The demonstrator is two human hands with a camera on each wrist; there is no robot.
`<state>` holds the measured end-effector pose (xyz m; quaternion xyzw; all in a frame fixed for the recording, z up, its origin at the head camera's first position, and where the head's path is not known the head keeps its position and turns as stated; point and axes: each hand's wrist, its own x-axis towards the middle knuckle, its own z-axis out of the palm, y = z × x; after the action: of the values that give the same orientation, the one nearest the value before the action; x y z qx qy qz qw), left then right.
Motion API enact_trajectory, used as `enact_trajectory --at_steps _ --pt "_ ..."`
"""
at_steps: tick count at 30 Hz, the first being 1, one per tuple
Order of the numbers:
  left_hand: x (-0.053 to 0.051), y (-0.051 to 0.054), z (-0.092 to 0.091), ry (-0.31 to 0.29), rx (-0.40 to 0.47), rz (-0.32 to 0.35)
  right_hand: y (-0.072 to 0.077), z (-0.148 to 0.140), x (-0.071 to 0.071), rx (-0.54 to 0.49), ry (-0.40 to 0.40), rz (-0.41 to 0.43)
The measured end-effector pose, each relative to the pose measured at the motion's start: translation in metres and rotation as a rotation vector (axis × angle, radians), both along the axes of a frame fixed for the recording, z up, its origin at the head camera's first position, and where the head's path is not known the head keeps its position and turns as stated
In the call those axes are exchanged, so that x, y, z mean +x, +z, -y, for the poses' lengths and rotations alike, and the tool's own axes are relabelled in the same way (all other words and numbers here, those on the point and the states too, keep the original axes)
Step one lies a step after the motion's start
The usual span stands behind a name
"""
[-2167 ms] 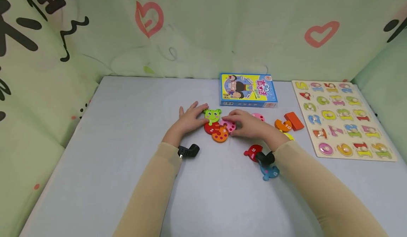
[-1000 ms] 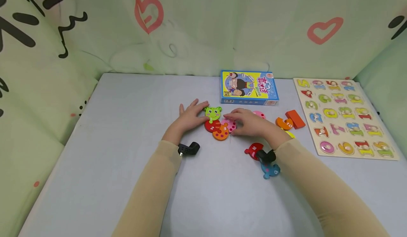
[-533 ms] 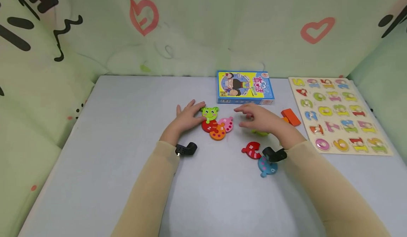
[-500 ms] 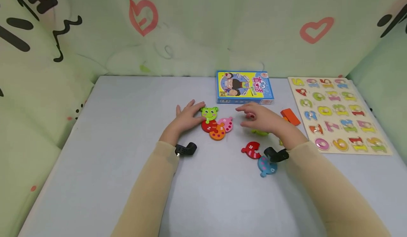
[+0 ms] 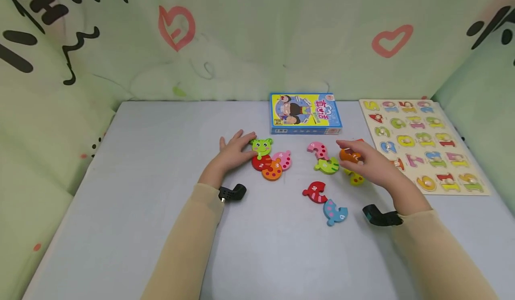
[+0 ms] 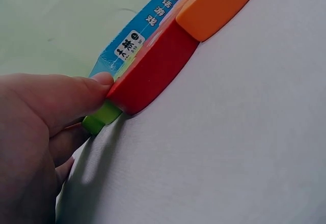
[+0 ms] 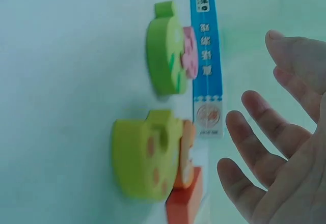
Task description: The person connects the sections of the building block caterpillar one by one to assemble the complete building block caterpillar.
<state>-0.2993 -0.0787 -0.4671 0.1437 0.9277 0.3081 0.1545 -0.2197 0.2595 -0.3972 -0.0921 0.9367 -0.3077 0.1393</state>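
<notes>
My left hand (image 5: 231, 158) lies on the table with fingers spread, touching the joined puzzle pieces. Its thumb (image 6: 97, 89) rests against the red piece (image 6: 158, 63) beside the green frog-head piece (image 5: 262, 147). Linked to these are an orange piece (image 5: 272, 170) and a pink piece (image 5: 283, 160). My right hand (image 5: 372, 166) hovers over an orange striped piece (image 5: 349, 156) and a yellow spotted piece (image 5: 356, 178), partly covering both. In the right wrist view its fingers are apart, relaxed, with nothing between them.
Loose pieces lie in the middle: pink (image 5: 318, 150), light green (image 5: 327, 166), red (image 5: 315, 192) and blue (image 5: 335, 212). A blue-yellow box (image 5: 306, 113) stands at the back. A number board (image 5: 416, 152) and a red-orange block (image 7: 183, 203) are at the right.
My right hand has left the pink piece of the joined chain and moved right, over the orange and yellow pieces. My left hand stays at the chain.
</notes>
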Motion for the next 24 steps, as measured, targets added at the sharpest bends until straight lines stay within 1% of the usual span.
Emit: enact_trajectory --at_steps 3,7,12,18,24 --pt "0.0 0.001 0.001 0.005 0.003 0.001 -0.006 -0.005 0.006 -0.001 -0.018 0.018" --pt "0.0 0.001 0.001 0.008 0.007 -0.001 -0.014 -0.006 0.009 -0.023 0.006 0.002" --pt "0.0 -0.001 0.001 -0.005 0.008 -0.003 -0.023 -0.001 0.009 -0.022 0.022 -0.017" --pt "0.0 -0.003 0.001 -0.006 0.011 -0.002 -0.029 0.004 0.004 0.056 0.042 -0.024" --pt "0.0 -0.002 0.001 -0.006 0.023 -0.001 -0.032 0.008 0.0 0.131 0.04 -0.003"
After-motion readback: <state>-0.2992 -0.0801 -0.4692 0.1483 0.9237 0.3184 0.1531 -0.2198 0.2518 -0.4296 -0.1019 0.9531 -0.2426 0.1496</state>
